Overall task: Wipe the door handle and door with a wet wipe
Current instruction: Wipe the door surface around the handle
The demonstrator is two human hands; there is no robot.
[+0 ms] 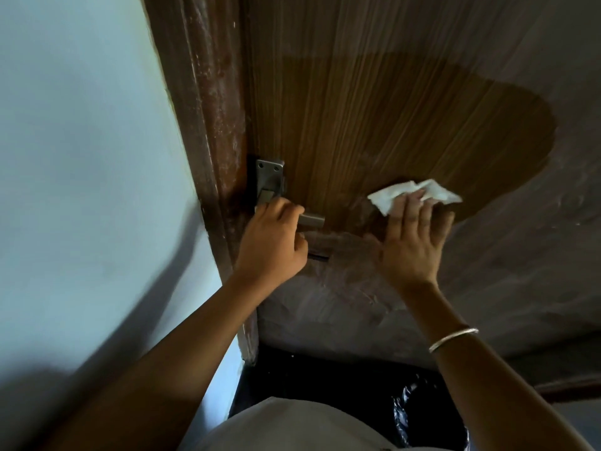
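Observation:
A brown wood-grain door fills the middle and right of the view. Its metal lever handle sits on a steel plate at the door's left edge. My left hand is closed around the lever. My right hand lies flat against the door to the right of the handle, pressing a crumpled white wet wipe under its fingertips. A darker, glossy patch of door spreads above and around the wipe, while the lower door looks dull and streaked.
A dark brown door frame runs down the left of the door, with a pale blue wall beyond it. A silver bangle is on my right wrist. Below the door is dark floor with shiny black plastic.

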